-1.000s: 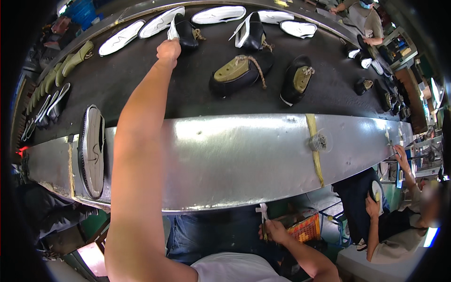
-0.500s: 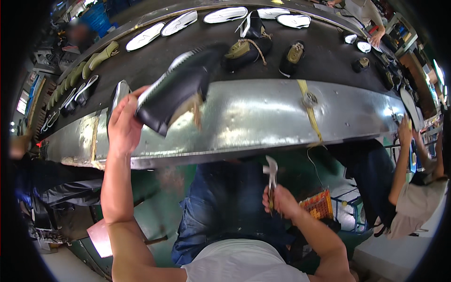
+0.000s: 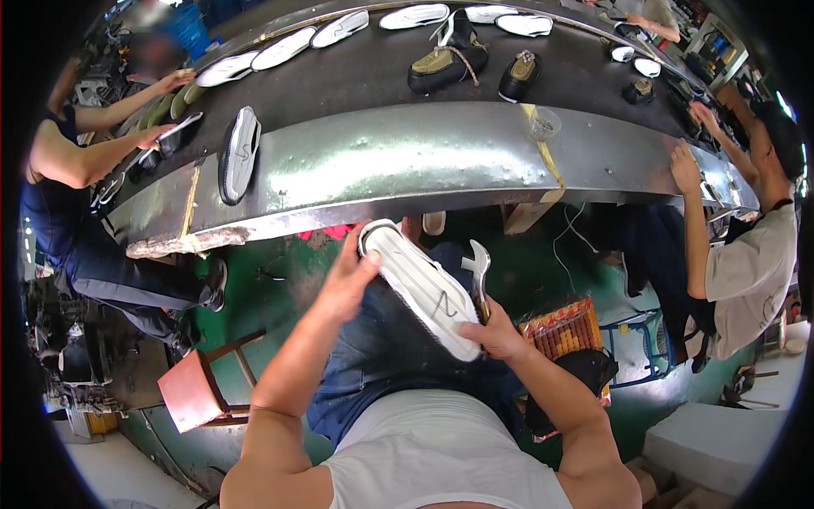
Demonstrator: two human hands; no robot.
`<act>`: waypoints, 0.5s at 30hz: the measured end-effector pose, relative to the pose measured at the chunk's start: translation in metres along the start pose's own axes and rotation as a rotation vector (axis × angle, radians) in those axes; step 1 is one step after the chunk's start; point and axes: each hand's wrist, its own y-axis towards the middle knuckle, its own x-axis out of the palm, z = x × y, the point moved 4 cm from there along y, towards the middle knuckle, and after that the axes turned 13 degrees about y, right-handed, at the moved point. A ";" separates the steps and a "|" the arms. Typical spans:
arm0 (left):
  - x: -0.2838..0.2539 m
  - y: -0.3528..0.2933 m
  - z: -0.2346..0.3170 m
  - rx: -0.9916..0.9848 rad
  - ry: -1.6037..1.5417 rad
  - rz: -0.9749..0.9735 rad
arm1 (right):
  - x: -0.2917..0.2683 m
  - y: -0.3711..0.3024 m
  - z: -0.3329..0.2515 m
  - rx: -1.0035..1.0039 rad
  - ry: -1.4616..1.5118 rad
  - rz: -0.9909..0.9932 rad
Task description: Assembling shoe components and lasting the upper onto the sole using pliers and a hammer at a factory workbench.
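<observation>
A black shoe with a white sole (image 3: 421, 287) is held over my lap, its sole turned up. My left hand (image 3: 346, 278) grips its far left end, thumb over the sole's edge. At the near right end, the thumb of my right hand (image 3: 496, 332) presses on the sole. That same hand also keeps hold of metal lasting pincers (image 3: 481, 267), their curved head pointing up beside the shoe; their handles are mostly hidden. Another white-soled shoe (image 3: 241, 155) lies sole up on the bench's metal edge, beyond my left hand.
The metal bench edge (image 3: 398, 157) curves across in front. On the dark surface stand black shoes with tan tops (image 3: 520, 78) and several white-soled shoes (image 3: 284, 49). People work at left (image 3: 80, 157) and right (image 3: 750, 280). A stool (image 3: 193, 392) stands at left, a woven seat pad (image 3: 561, 327) at right.
My left hand has brought the shoe down from above the bench to my lap and turned it sole up. My right hand, still with the pincers, has come up to touch it.
</observation>
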 end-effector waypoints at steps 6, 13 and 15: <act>0.019 -0.005 -0.039 -0.050 -0.058 -0.124 | 0.000 -0.009 -0.006 -0.063 -1.093 0.178; 0.035 -0.023 -0.057 0.165 0.284 -0.239 | 0.033 -0.026 -0.017 0.168 -0.830 0.044; 0.033 -0.022 -0.055 0.147 0.311 -0.287 | 0.032 -0.017 -0.012 0.192 -0.749 0.040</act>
